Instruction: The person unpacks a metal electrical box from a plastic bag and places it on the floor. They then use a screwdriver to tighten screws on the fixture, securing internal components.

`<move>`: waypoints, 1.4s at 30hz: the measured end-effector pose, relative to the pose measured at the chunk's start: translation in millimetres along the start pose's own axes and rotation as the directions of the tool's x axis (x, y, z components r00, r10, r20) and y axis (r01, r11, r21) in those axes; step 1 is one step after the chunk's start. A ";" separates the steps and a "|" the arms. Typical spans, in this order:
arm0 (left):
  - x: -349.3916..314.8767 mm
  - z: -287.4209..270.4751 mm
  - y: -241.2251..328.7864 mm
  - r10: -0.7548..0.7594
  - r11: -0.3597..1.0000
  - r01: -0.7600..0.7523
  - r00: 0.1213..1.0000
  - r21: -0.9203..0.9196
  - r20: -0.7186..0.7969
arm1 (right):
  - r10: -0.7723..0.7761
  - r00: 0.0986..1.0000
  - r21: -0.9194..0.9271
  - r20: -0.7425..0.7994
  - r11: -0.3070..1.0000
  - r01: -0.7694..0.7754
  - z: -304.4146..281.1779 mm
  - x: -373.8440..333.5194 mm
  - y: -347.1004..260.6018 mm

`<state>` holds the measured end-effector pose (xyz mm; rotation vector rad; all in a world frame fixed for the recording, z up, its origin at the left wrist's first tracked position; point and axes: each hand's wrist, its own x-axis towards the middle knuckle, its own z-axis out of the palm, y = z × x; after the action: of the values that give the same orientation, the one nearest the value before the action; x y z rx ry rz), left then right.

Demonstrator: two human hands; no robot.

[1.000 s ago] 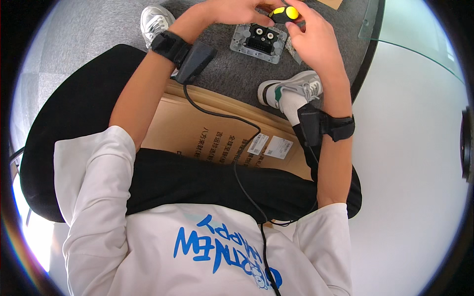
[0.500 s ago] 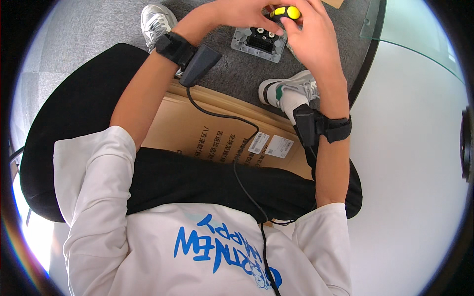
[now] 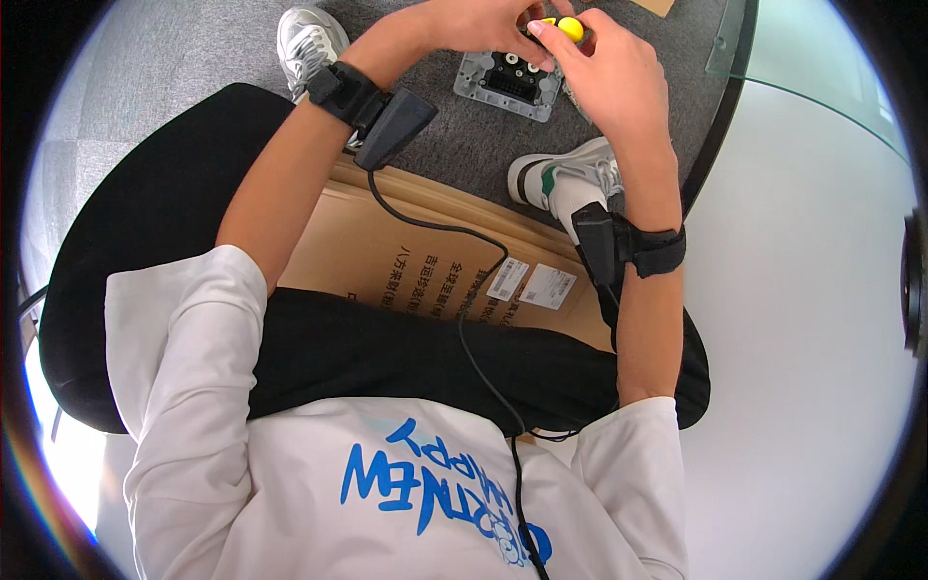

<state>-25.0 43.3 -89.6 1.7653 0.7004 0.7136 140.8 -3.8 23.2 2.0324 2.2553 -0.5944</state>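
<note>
A: Head view, and the right thumb has swung up across the yellow-and-black object, covering yellow that showed half a second ago!

B: So the right grip is clamped on it now?

A: It is, thumb over the top, fingers beyond. That looks like a hold for steadying.

B: And the left grip?

A: Right there at the object's left end, fingers curled in. Clamped or merely touching? I can't tell; the fingers overlap.

B: What's just below both grips?

A: The grey housing, lying on the carpet, its black insert facing up. Probably set there to stay flat and in easy reach.

B: Why the loop of cable, nearer the body than either grip?

A: Slack, I'd judge, so the left wrist device doesn't tug. Cardboard boxes sit beneath that loop, and the right shoe is planted below the right grip, likely for balance!
</note>
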 end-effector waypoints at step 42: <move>-0.6 -8.4 -13.6 -0.035 0.976 0.052 0.996 -0.212 0.085 | -0.575 0.781 0.019 -0.243 0.802 0.597 17.3 6.7 21.3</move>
<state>-33.3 51.6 -100.4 1.5683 0.5838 0.6587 156.8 -1.5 0.0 1.4475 3.0823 -0.5179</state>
